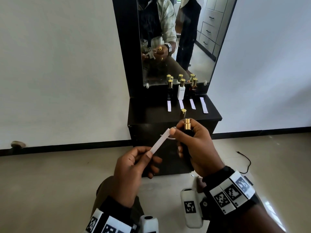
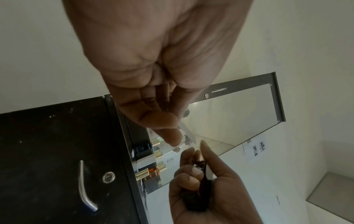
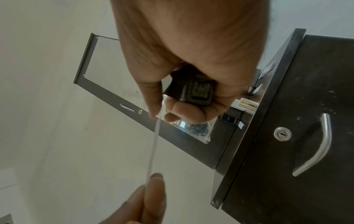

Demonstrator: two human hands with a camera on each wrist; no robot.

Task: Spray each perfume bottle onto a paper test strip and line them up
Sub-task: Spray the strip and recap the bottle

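L hand [image 1: 133, 172] grip pinches paper strip [image 1: 159, 142] — R hand [image 1: 196, 148] grip holds uncapped perfume bottle [image 1: 187, 127].

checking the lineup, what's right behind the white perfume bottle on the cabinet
Directly behind the white perfume bottle is the mirror, showing its gold cap's reflection. The foot of the mirror behind the bottle's body is covered by the bottle itself.

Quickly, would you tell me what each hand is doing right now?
Left hand: pinching the paper test strip.
Right hand: gripping the uncapped black perfume bottle.
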